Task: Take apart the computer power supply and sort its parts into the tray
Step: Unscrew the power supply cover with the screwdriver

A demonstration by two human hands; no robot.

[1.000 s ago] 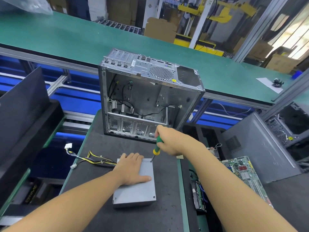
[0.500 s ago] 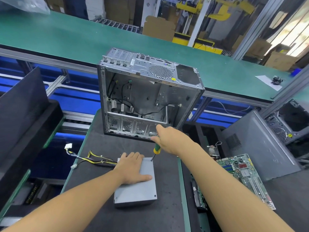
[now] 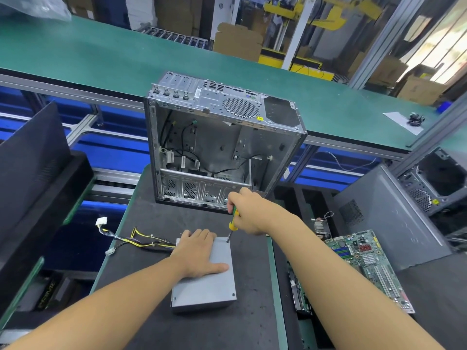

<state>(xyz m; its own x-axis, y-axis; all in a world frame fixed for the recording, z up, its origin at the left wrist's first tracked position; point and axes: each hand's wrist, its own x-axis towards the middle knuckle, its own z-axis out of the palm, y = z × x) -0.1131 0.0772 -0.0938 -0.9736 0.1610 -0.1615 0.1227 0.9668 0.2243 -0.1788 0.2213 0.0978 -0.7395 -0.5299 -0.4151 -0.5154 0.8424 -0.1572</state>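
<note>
Dark work mat (image 3: pixel 156 322) at an assembly-line bench: power supply casing not yet opened.
Cable bundle (image 3: pixel 131 239) trails toward the mat's left edge. Left hand (image 3: pixel 199 253), fingers spread flat, pins the power supply (image 3: pixel 209 286) at mid-mat. Right hand (image 3: pixel 249 213) is closed around a screwdriver (image 3: pixel 233 224), tip at the lid's far right corner. Judged early: lid on, nothing sorted; no tray identifiable. Emptied computer case (image 3: pixel 222 140) stands at the far edge; motherboard (image 3: pixel 366 263) lies right.

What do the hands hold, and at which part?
Right hand grips the screwdriver by its handle. Left hand holds nothing; it presses flat on the power supply.
</note>
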